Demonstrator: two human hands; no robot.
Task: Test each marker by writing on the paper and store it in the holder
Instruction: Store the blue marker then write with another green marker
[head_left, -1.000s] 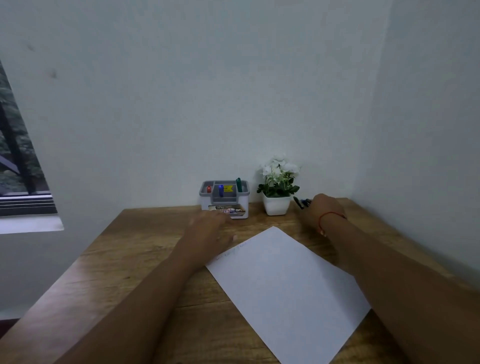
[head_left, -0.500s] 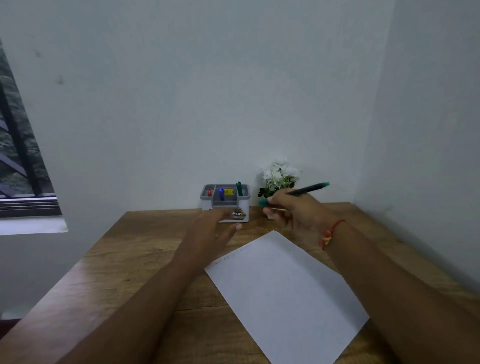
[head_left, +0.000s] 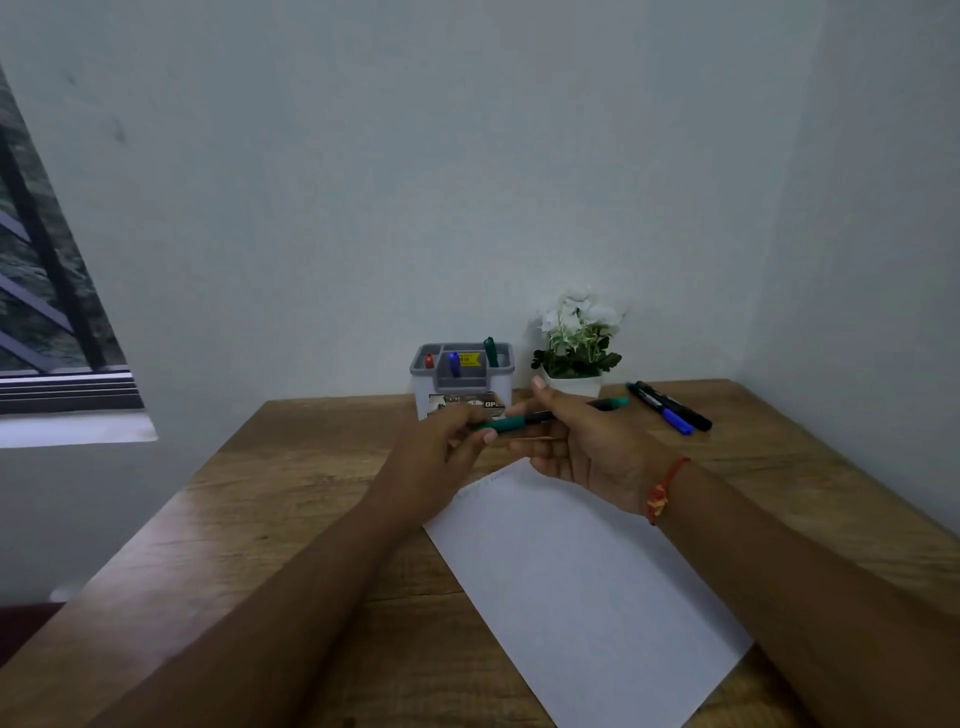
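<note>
At the centre of the frame a green marker (head_left: 545, 418) is held level between both hands, just above the far corner of the paper (head_left: 587, 582). The fingers (head_left: 470, 441) of the left hand (head_left: 441, 452) are pinched together on the green cap end, while the fingers (head_left: 537, 449) of the right hand (head_left: 582, 441) are wrapped around the dark barrel, whose teal tail pokes out toward the right. The cap appears still seated, so the step in hand is judged to be uncapping, ahead of the test stroke. Behind the hands, at the back of the counter (head_left: 291, 499), the grey-and-white holder (head_left: 462, 382) is seen with a red, a blue and a green marker already stood in its compartments. To its right a small potted plant (head_left: 576, 343) stands against the wall. Further right, near the corner, two more markers, one blue (head_left: 662, 410) and one black (head_left: 675, 405), lie side by side on the counter, presumably not yet tested. Faint writing can be made out at the paper's far corner, though it is too small to be read. For the next move, a straight pull apart along the marker's axis would be called for, with the barrel gripped firmly, after which the tip would need to be lowered to a bare part of the sheet.
</note>
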